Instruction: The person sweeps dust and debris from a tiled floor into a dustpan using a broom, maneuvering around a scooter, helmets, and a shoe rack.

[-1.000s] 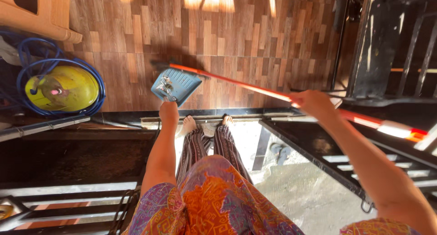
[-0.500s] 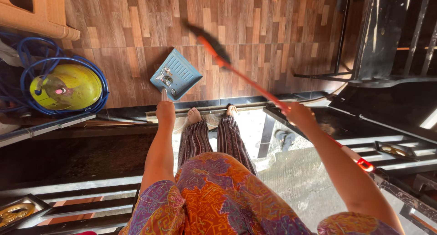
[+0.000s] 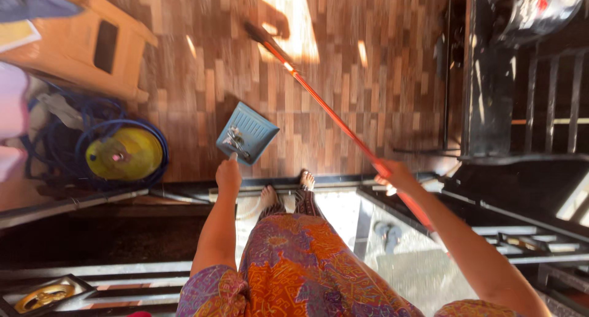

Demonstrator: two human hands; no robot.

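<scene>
Broom and dustpan over wood floor

The orange broom [image 3: 331,111], its head dark in shadow, was gripped by the right hand [image 3: 396,174]. The left hand [image 3: 228,174] clasped the blue dustpan [image 3: 246,133], holding indistinct grey debris [image 3: 234,139]

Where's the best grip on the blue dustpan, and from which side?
By its handle, from the near side, as the left hand does. The blue dustpan has its wide pan pointing away over the wooden floor, holding debris. Its narrow handle end points back toward the person, so fingers can wrap it without tipping the pan.
</scene>
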